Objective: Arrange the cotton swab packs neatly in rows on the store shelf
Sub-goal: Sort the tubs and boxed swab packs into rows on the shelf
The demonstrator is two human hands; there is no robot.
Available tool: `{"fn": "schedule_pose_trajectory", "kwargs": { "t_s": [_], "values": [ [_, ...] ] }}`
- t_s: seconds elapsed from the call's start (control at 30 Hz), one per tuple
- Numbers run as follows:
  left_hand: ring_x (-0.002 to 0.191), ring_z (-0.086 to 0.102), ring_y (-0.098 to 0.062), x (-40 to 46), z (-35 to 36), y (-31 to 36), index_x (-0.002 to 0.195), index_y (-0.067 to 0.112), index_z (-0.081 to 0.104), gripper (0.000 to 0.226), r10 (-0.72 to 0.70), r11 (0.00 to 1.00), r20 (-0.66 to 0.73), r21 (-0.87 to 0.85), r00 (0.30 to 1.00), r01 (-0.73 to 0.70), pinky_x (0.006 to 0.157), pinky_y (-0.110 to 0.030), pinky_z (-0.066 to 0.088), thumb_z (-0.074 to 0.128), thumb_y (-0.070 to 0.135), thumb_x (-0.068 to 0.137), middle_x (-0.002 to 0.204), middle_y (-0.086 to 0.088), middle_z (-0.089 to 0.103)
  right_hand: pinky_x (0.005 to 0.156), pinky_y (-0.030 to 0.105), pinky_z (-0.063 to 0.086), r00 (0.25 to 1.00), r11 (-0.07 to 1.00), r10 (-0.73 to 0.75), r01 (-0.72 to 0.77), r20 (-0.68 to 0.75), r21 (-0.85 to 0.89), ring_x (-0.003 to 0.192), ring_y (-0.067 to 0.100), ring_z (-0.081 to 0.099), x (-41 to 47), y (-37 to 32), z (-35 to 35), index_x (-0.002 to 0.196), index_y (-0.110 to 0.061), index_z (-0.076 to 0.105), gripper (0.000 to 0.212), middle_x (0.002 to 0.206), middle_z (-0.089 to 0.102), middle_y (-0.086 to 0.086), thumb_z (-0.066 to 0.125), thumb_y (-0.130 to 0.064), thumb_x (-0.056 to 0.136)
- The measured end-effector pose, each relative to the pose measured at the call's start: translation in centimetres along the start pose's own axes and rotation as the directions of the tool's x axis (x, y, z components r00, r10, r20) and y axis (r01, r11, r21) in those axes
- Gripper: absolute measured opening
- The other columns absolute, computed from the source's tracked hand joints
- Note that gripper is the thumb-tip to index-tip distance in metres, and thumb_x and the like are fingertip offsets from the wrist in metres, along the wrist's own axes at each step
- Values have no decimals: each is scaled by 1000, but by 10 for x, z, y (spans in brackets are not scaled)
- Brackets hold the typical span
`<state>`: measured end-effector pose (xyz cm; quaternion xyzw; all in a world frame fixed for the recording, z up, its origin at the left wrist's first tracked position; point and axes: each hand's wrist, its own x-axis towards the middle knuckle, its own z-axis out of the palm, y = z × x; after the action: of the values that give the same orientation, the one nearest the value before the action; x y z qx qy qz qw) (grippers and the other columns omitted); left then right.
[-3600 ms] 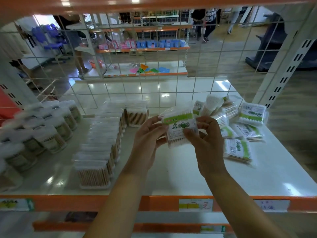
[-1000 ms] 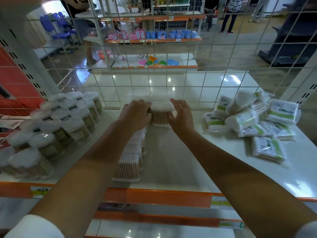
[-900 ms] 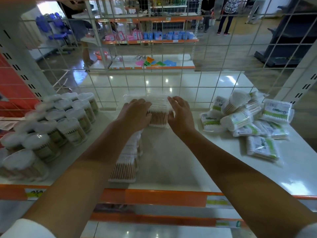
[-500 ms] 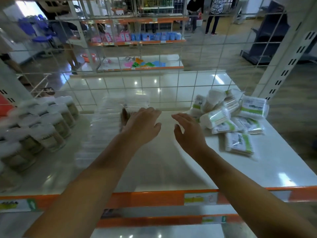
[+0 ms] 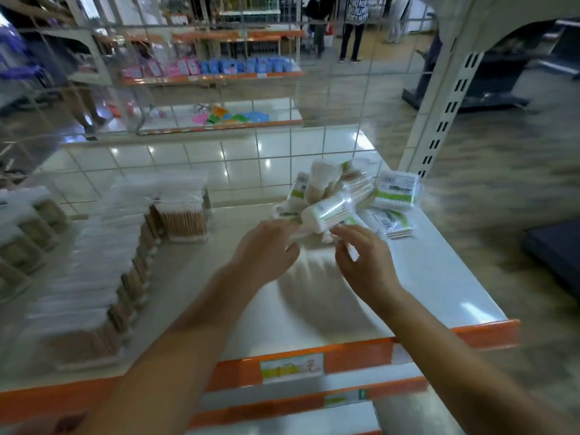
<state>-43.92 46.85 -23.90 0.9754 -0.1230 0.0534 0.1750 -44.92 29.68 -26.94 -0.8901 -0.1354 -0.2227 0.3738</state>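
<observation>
Both hands are at the near edge of the loose pile of cotton swab packs point(image 5: 342, 199) at the shelf's point(image 5: 439, 277) back right. Left hand point(image 5: 266, 252) fingers curl loosely against the pile; motion blur, can't tell if its grip holds anything. Right hand point(image 5: 364, 262) pinches a white pack edge point(image 5: 351, 251). Finished row of packs point(image 5: 103, 262) runs front-to-back on the left.

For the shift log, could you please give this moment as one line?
stage: reaching for next pack | left hand: open, at loose pile | right hand: fingers on a pack edge | lined row: left
</observation>
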Motion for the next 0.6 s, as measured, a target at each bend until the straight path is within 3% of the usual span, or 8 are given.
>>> {"fn": "schedule_pose_trajectory", "kwargs": {
  "t_s": [0.1,0.27,0.37,0.43,0.6],
  "values": [
    [102,58,-31,6,12,20,117,14,60,32,12,1000,-14,-14,1000,-12,79,-32,45,53,24,88,112,-12,64,80,34,48,998,998,61,-61,5,-10,95,31,62,-5,19,-17,101,-5,69,25,101,68,10,60,3,79],
    [86,60,-26,11,30,46,89,12,65,19,56,998,-46,-12,997,-57,64,-27,37,51,25,89,89,-7,66,79,36,45,980,970,201,-198,3,-138,96,36,57,-10,49,-38,99,-3,69,18,98,65,16,64,-7,81],
    [87,59,-25,13,40,58,89,12,65,20,94,993,-13,-68,995,-95,73,-33,47,50,24,88,91,-5,66,81,39,41,910,864,405,-349,90,-363,105,37,48,-12,58,-42,100,-3,63,41,108,57,18,57,-41,87],
    [88,59,-24,14,46,64,90,12,64,21,88,995,8,-54,996,-88,75,-34,46,49,26,89,92,-4,65,81,38,38,866,760,487,-359,110,-542,107,34,43,-13,58,-44,98,-3,59,57,111,53,16,46,-58,86],
    [87,56,-24,15,51,70,88,11,57,18,63,996,4,-57,998,-62,73,-32,40,48,26,90,90,-5,62,86,37,32,854,758,501,-353,141,-549,112,31,37,-18,53,-45,99,-7,59,60,120,46,10,39,-62,86]
  ]
}}
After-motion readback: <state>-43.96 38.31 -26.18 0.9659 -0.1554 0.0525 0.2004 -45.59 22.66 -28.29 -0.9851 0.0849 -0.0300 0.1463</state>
